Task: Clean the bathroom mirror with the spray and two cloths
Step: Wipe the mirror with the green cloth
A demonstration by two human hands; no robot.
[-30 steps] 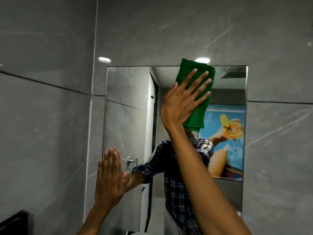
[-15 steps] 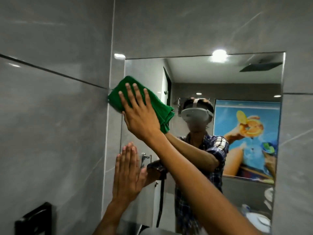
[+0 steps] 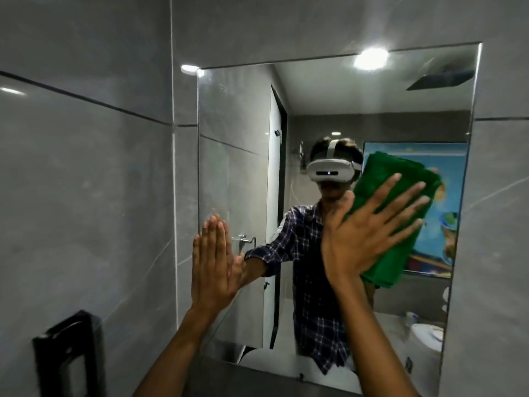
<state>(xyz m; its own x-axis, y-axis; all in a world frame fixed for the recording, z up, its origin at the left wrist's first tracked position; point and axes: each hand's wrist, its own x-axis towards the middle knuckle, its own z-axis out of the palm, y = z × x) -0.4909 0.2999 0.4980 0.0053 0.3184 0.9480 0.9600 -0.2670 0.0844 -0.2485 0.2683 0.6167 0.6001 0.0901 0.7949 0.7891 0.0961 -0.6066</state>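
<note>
Head view, right hand [image 3: 361, 236] pressing green cloth [image 3: 392, 216] on mirror [image 3: 237, 133], black wall dispenser [image 3: 67, 355] lower left

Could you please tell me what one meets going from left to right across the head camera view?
Black wall fixture → left hand flat at the mirror's left edge → right hand → green cloth pressed to the glass → grey tiled wall right of the mirror.

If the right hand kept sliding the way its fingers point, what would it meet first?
The right hand points up and right across the mirror. It would likely reach the mirror's right edge and grey wall tile first; nothing else shows there.
</note>
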